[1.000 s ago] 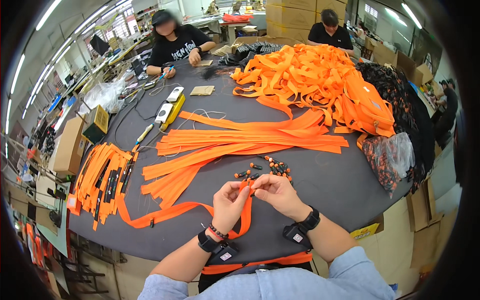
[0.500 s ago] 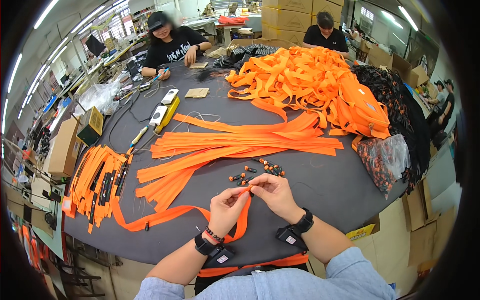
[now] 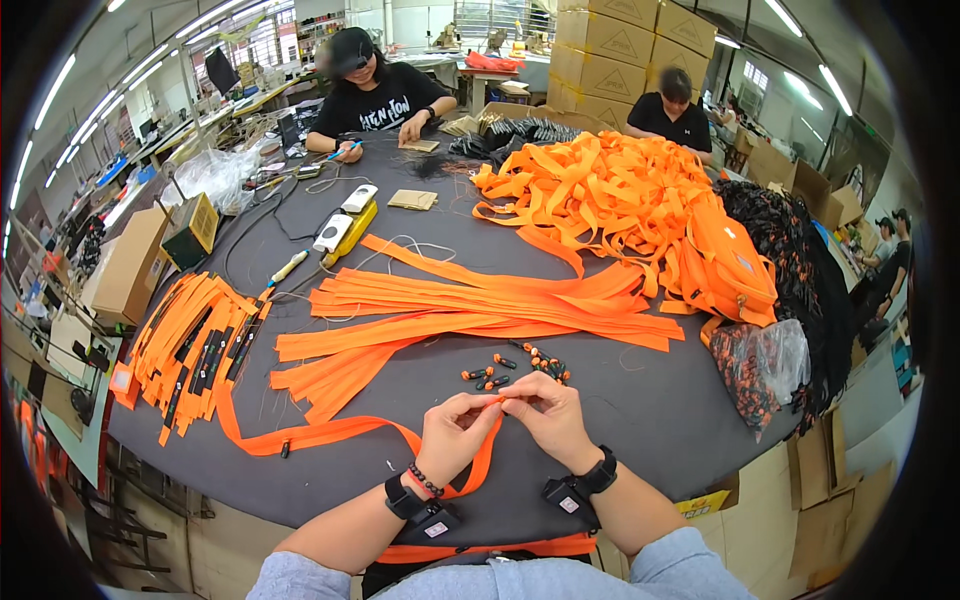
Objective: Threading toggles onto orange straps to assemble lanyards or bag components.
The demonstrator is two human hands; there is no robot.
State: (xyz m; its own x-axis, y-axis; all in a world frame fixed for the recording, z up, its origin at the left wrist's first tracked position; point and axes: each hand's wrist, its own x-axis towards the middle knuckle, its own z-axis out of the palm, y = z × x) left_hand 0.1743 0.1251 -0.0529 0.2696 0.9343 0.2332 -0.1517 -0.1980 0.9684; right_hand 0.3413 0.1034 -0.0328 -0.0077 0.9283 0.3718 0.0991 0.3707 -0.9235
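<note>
My left hand [image 3: 452, 438] and my right hand [image 3: 550, 418] meet fingertip to fingertip near the front of the table. Both pinch the end of a long orange strap [image 3: 330, 432], which loops down behind my left wrist and trails off to the left. Fingers cover most of what lies at the pinch. Just beyond them are several small black-and-orange toggle-like pieces [image 3: 543, 362]. A single small black piece [image 3: 286, 449] rests by the trailing strap.
Flat orange straps [image 3: 480, 303] lie across the dark table [image 3: 620, 400]. Left are short orange strips with black labels [image 3: 205, 350] and a power strip [image 3: 345, 232]. A big orange strap heap [image 3: 590, 190] and a plastic bag [image 3: 755, 365] fill the right. Two people sit opposite.
The whole view has shifted slightly. My hands keep the same fingertip pinch on the strap, with only small finger movement.
</note>
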